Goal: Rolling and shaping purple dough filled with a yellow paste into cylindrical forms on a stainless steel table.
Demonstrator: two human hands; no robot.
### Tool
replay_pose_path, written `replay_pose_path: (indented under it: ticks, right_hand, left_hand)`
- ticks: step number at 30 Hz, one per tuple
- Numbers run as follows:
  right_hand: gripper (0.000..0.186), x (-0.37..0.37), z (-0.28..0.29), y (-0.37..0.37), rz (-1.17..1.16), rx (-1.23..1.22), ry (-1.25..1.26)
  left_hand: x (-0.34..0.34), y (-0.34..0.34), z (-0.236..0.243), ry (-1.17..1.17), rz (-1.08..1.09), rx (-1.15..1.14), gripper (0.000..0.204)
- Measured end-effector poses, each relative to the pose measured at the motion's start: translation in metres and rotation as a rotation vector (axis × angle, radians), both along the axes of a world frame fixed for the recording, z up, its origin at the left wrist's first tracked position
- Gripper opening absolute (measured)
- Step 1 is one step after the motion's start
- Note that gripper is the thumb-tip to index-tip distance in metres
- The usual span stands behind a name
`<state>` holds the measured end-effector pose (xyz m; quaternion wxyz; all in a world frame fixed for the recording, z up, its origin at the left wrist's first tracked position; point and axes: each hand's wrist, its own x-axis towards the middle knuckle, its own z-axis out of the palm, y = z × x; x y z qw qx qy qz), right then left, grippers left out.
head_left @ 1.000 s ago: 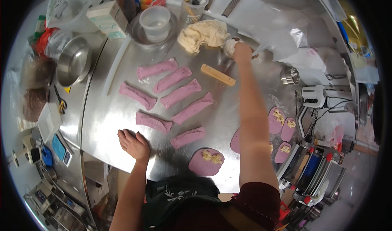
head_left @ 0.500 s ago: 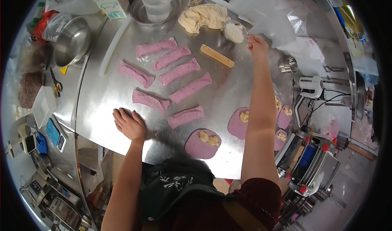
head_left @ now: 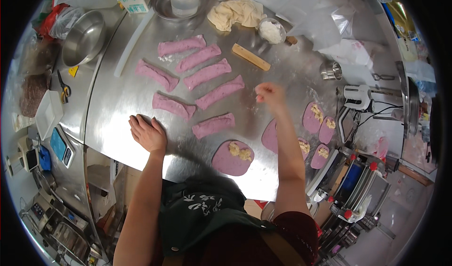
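My left hand (head_left: 148, 133) lies flat on the steel table (head_left: 117, 110), fingers stretched out. Over the table's right half, my right hand (head_left: 271, 96) is slightly blurred, its fingers drawn together; whatever they may hold is hidden. To its left lie several rolled purple dough pieces (head_left: 220, 92), two of them nearest my left hand. A flat purple dough round (head_left: 228, 165) with pale yellow filling (head_left: 241, 152) lies at the near edge. More flat purple pieces (head_left: 311, 120) topped with filling lie to the right, one partly covered by my right forearm.
At the back stand a bowl of white flour (head_left: 271, 31), a crumpled cream cloth (head_left: 235, 14) and a plastic tub (head_left: 184, 0) on a metal pan. A wooden stick (head_left: 251, 57) lies before them. A metal cup (head_left: 331, 71) and a hand mixer (head_left: 357, 96) are at right; scissors (head_left: 64, 88) at left.
My right hand has come away from beside the flour bowl, nearer to me and leftward, over the table. My left hand stays flat in about the same place.
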<state>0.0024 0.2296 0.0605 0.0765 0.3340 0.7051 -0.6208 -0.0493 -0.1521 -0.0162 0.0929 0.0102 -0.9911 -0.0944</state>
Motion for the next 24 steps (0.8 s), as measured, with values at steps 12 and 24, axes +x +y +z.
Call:
replay_pose_path:
  ticks: [12, 24]
  right_hand:
    - [0.011, 0.005, 0.024, -0.021, -0.237, 0.092, 0.195]
    - [0.007, 0.021, -0.011, -0.245, 0.254, 0.058, 0.262]
  left_hand:
    - [0.001, -0.002, 0.005, -0.001, 0.018, 0.045, 0.056]
    - [0.004, -0.016, 0.001, 0.051, -0.012, 0.461, 0.044]
